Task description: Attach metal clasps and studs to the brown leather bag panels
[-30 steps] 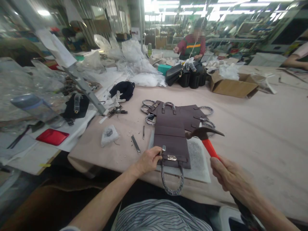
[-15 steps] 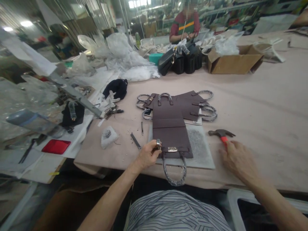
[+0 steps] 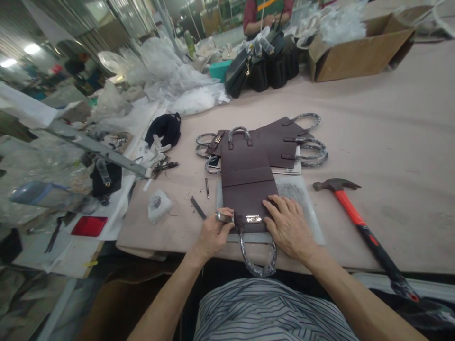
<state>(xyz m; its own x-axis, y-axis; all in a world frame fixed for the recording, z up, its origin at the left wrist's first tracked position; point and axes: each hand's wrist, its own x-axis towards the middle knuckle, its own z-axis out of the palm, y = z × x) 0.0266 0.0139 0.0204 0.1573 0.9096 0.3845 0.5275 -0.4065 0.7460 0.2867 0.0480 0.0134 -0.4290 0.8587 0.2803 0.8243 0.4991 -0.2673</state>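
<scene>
The brown bag panel point(image 3: 245, 189) lies flat by the table's near edge, partly on a white pad point(image 3: 313, 220), its plastic-wrapped handle point(image 3: 258, 271) hanging past that edge. The hammer point(image 3: 350, 208) lies unheld right of the pad, its grip end reaching over the near edge. The right hand point(image 3: 289, 227) is spread, fingertips on the panel beside the clasp; the left hand point(image 3: 211, 237) pinches a small metal piece point(image 3: 224, 217) at the panel's left side. The metal clasp point(image 3: 253, 219) looks seated; whether it is fully fastened I cannot tell. Of the other brown panels point(image 3: 279, 142) beyond, one at left shows a clasp; how finished the rest are is hidden.

The room is a cluttered workshop, a co-worker point(image 3: 266, 9) past the table's far side. The pinkish table point(image 3: 373, 132) bears a cardboard box point(image 3: 355, 57) and black bags point(image 3: 261, 71) toward its far edge, a white packet point(image 3: 159, 207) nearer its left near corner, then a flat bar point(image 3: 197, 207), a thin rod point(image 3: 207, 188) and scattered tiny bits
</scene>
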